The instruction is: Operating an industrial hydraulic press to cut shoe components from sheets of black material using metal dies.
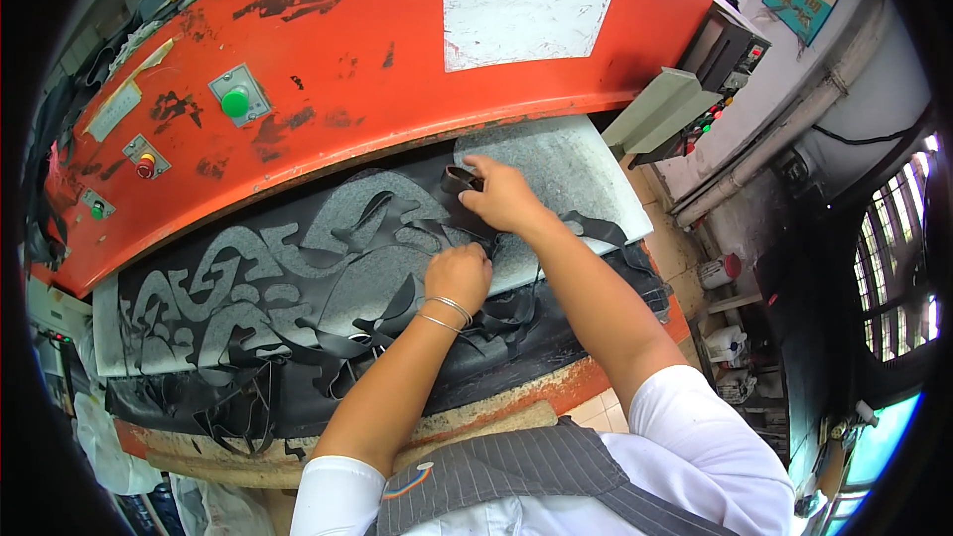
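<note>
On a pale grey cutting board (586, 164) lies a black sheet (298, 263) full of curved cut-outs, with grey board showing through the gaps. My right hand (504, 201) grips a dark curled strip (458, 182) between thumb and fingers near the board's far edge. Nearer to me and a little left, my left hand (462, 276) is closed, knuckles up, over the cut sheet. Its fingertips are hidden, so what it pinches cannot be seen. Loose black offcut strips (347, 342) droop over the board's near edge.
Just beyond the board rises a red machine body (367, 40) with a green push button (235, 102) and a red knob (146, 167). A control box (730, 50) juts out at right. Black material (556, 337) piles along the near ledge. A plastic bag (114, 447) hangs lower left.
</note>
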A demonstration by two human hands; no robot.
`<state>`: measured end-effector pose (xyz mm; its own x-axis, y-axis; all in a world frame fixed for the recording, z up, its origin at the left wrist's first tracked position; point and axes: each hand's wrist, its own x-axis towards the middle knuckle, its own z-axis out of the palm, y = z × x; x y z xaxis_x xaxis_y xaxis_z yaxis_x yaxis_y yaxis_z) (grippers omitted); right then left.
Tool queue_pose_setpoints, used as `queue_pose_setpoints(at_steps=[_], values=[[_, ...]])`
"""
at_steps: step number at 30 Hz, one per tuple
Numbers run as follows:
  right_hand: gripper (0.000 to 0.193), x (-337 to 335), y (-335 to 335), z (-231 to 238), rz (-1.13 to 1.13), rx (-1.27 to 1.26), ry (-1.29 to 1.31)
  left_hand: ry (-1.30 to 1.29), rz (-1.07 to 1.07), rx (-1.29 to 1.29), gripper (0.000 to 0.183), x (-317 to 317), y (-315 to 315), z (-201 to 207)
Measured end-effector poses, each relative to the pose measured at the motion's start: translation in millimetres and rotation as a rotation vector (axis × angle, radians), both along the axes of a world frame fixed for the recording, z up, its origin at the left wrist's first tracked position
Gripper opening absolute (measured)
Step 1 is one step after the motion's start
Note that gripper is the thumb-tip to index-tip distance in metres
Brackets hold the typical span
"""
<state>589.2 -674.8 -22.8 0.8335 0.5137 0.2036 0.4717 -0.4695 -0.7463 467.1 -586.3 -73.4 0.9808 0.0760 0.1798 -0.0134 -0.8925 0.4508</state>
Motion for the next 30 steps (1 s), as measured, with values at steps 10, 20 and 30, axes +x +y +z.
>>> queue_pose_setpoints(at_steps=[10,20,30], values=[[0.056,-44,-14,-56,-0.048,-0.141,-0.373,0.391,-0.4,-0.453,0.023,-66,-18,10],[0.051,-50,-24,-51,-0.063,-0.053,-0.4,0.411,-0.407,-0.649,0.022,-147,33,-13],[0.06,-57,-17,-56,-0.105,-0.169,-0.38,0.312,-0.102,-0.89,0.018,-173,116,42]])
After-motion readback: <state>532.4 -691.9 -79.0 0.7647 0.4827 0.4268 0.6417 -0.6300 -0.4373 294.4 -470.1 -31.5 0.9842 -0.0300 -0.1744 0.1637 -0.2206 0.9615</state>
